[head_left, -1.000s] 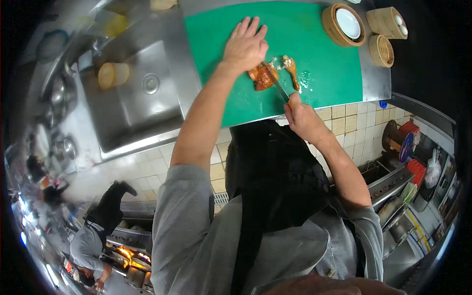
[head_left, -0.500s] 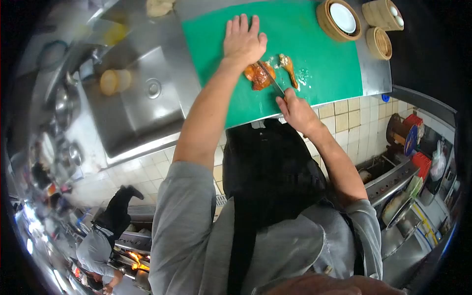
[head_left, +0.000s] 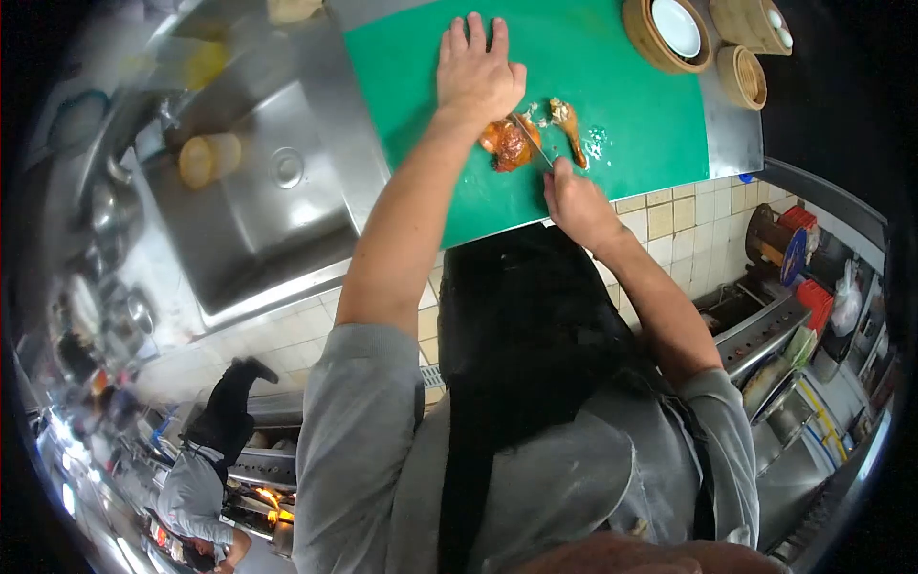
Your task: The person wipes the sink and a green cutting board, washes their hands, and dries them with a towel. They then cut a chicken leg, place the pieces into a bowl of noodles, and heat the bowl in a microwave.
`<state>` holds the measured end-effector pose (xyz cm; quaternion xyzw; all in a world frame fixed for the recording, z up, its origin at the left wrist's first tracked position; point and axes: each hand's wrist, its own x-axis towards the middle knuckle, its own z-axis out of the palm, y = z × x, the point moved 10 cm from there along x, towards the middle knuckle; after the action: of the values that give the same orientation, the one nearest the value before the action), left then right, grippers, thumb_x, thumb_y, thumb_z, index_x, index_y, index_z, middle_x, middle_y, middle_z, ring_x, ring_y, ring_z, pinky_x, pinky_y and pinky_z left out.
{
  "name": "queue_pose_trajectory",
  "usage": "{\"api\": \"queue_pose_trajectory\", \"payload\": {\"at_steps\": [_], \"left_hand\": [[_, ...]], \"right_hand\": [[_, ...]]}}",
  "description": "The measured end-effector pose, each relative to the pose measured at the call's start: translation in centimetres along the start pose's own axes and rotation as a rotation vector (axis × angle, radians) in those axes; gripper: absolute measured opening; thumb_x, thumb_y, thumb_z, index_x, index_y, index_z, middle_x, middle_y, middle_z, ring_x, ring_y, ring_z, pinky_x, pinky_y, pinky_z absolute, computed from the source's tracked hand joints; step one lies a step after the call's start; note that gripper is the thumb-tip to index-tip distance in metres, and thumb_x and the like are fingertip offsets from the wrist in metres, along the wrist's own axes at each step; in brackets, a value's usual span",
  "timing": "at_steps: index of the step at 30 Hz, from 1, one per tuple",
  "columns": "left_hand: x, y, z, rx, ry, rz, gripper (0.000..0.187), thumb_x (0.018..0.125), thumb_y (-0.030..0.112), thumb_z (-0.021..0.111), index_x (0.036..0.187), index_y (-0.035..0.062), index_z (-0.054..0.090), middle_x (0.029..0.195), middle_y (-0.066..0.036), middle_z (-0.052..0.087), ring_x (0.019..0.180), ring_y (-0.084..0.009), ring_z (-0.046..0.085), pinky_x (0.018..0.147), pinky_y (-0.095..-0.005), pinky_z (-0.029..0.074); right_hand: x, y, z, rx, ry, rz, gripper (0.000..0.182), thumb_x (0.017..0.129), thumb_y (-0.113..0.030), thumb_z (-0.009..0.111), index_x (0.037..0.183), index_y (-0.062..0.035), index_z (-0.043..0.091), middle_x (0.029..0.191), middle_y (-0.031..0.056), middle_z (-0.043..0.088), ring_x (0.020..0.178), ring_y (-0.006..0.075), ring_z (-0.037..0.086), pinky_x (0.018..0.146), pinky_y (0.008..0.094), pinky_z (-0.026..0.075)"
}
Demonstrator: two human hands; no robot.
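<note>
A browned piece of meat lies on the green cutting board. My right hand is closed round the handle of a knife, whose blade rests on the meat's right side. Just above the meat, my left hand is flat on the board with fingers stretched out; its heel hides part of the meat. A roasted drumstick lies to the right of the blade, near small scraps.
Left of the board is a steel sink with a yellowish container. Bamboo steamers and a white dish stand at the upper right. Another person is near a flame at the lower left.
The view has shifted slightly. My right hand has moved a little up and closer to the meat with the knife. My left hand stays flat in nearly the same place.
</note>
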<state>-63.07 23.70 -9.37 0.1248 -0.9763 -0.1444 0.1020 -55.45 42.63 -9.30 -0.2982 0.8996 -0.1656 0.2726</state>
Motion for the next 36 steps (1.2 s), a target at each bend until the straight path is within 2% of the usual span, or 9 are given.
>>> {"api": "queue_pose_trajectory", "payload": {"at_steps": [2,4,8,14,24,25,28,29,36], "left_hand": [[0.8,-0.4,-0.6,0.035,0.001,-0.004,0.064,0.091,0.034,0.045,0.148,0.0047,0.04,0.153,-0.026,0.035,0.141,-0.0453,0.031,0.119,-0.0518,0.022],[0.6,-0.3,-0.6,-0.004,-0.001,0.019,0.065,0.091,0.034,0.045,0.148,0.0039,0.04,0.152,-0.027,0.035,0.141,-0.0453,0.031,0.119,-0.0522,0.022],[-0.4,-0.6,-0.3,-0.01,0.023,0.032,0.065,0.09,0.033,0.045,0.148,0.0032,0.04,0.152,-0.027,0.035,0.141,-0.0449,0.032,0.119,-0.0521,0.022],[0.3,-0.5,-1.0,0.091,0.023,0.051,0.066,0.091,0.033,0.043,0.149,0.002,0.037,0.154,-0.027,0.033,0.143,-0.0447,0.029,0.12,-0.0515,0.02],[0.7,-2.6,-1.6,0.117,-0.016,0.033,0.066,0.093,0.034,0.04,0.148,-0.001,0.037,0.154,-0.028,0.032,0.144,-0.0436,0.027,0.121,-0.0499,0.02],[-1.0,-2.3,-1.7,0.109,-0.021,0.037,0.066,0.093,0.035,0.039,0.148,-0.0013,0.037,0.154,-0.028,0.032,0.145,-0.0433,0.026,0.121,-0.0496,0.019],[0.0,-2.8,-1.5,0.093,-0.038,-0.02,0.066,0.094,0.035,0.038,0.149,-0.0017,0.034,0.155,-0.028,0.031,0.145,-0.0429,0.025,0.121,-0.0492,0.019],[-0.6,-2.8,-0.9,0.09,-0.053,-0.012,0.066,0.094,0.035,0.038,0.149,-0.0017,0.034,0.155,-0.028,0.031,0.145,-0.0429,0.025,0.121,-0.0492,0.019],[0.2,-3.4,-1.0,0.14,-0.088,-0.059,0.068,0.096,0.035,0.034,0.153,-0.0019,0.026,0.158,-0.027,0.026,0.147,-0.0417,0.023,0.123,-0.0472,0.015]], "right_hand": [[0.9,-0.3,-0.1,0.03,0.061,-0.054,0.017,0.098,-0.012,0.053,0.098,0.0012,0.041,0.069,0.0299,0.062,0.068,0.0501,0.062,0.061,0.0592,0.05],[0.1,-0.2,0.0,0.015,-0.006,0.041,0.017,0.098,-0.015,0.047,0.1,0.0003,0.043,0.076,0.0321,0.064,0.075,0.0525,0.063,0.07,0.0613,0.051],[-0.4,-0.1,1.2,0.008,-0.071,0.121,0.017,0.098,-0.016,0.047,0.1,0.0003,0.043,0.076,0.032,0.064,0.074,0.0519,0.063,0.069,0.0606,0.051],[0.1,-1.4,0.3,-0.006,0.058,-0.008,0.02,0.1,-0.018,0.049,0.099,0.0004,0.043,0.07,0.0288,0.063,0.067,0.0482,0.064,0.06,0.0586,0.051],[1.2,-1.2,1.7,-0.126,-0.053,0.063,0.011,0.095,-0.009,0.042,0.105,-0.0025,0.044,0.082,0.0267,0.068,0.078,0.0467,0.068,0.068,0.0567,0.055],[0.7,-1.8,1.0,-0.124,0.082,-0.028,0.011,0.098,-0.013,0.046,0.101,-0.0027,0.044,0.074,0.0252,0.066,0.071,0.0478,0.065,0.062,0.0582,0.053],[0.9,-2.1,-0.9,-0.173,0.051,-0.029,0.012,0.098,-0.014,0.046,0.101,-0.0025,0.044,0.074,0.0251,0.066,0.072,0.0479,0.065,0.063,0.058,0.053],[0.7,-1.7,-0.7,-0.161,-0.092,0.049,0.014,0.095,-0.008,0.04,0.107,-0.002,0.044,0.087,0.0281,0.068,0.083,0.0483,0.067,0.073,0.057,0.054],[1.8,-0.8,1.7,-0.089,-0.075,0.029,0.013,0.093,-0.006,0.046,0.105,-0.0024,0.045,0.085,0.0309,0.067,0.081,0.0499,0.066,0.076,0.0584,0.053]]}}
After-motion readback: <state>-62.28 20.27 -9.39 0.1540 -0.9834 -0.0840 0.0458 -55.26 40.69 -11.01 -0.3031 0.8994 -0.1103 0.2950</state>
